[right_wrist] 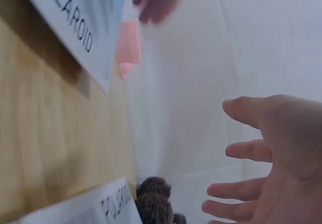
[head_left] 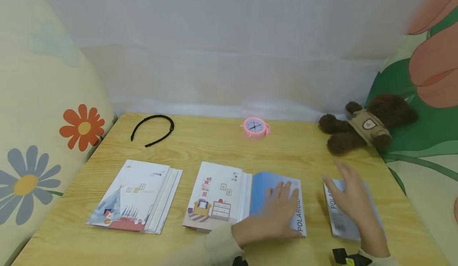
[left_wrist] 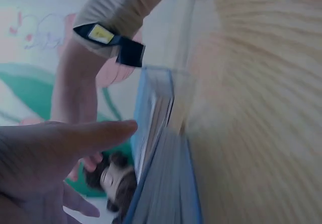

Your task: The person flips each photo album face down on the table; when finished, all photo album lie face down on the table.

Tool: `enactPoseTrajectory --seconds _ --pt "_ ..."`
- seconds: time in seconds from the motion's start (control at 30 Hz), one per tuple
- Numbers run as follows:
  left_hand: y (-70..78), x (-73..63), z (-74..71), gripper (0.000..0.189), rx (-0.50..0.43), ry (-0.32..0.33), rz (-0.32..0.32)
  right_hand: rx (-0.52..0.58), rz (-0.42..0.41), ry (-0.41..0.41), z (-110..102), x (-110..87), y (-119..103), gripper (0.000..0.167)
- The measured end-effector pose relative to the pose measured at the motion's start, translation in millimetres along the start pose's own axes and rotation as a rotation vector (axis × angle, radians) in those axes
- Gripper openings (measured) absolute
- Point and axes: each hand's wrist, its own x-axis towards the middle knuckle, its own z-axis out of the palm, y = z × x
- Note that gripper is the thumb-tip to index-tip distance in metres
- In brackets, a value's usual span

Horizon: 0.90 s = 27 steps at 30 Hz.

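My left hand [head_left: 277,212] lies over a blue-and-white album [head_left: 260,186] marked POLAROID, its fingers spread across the cover. Over a second POLAROID album [head_left: 342,226], to the right, hovers my right hand [head_left: 352,200] with fingers extended. The right wrist view shows that right hand [right_wrist: 282,158] raised above the table, nothing between thumb and fingers. In the left wrist view, the left thumb [left_wrist: 108,133] stretches out straight beside the album edges. The blue album's left side meets a white illustrated book [head_left: 218,194] with an armchair and drawers drawn on it.
Another white illustrated book [head_left: 132,196] with a tent picture lies at the left. Along the back are a black headband [head_left: 157,117], a pink alarm clock [head_left: 255,127] and a brown teddy bear [head_left: 368,125] on its side. Flower-patterned cloth flanks the wooden table [head_left: 200,146].
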Motion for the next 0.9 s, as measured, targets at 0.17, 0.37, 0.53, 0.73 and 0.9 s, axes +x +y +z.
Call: enactPoseTrajectory --seconds 0.17,0.37,0.53,0.73,0.9 --pt "-45.4 -33.0 -7.6 0.134 -0.067 0.078 -0.103 -0.035 -0.007 -0.154 9.8 15.6 -17.8 0.068" --pt "-67.3 -52.5 -4.3 0.136 -0.053 0.026 -0.114 -0.024 -0.021 -0.294 48.2 23.3 -29.4 0.066" --pt "-64.4 -54.2 1.3 0.116 -0.002 0.014 -0.099 0.043 0.005 -0.367 67.2 20.5 -27.6 0.054" --pt "-63.0 -54.1 1.6 0.108 -0.023 0.008 -0.085 0.035 0.04 -0.357 74.3 17.1 -31.7 0.044" --pt "-67.1 -51.4 -0.9 0.104 -0.221 -0.001 -0.061 0.083 0.048 -0.356 75.1 16.0 -35.7 0.045"
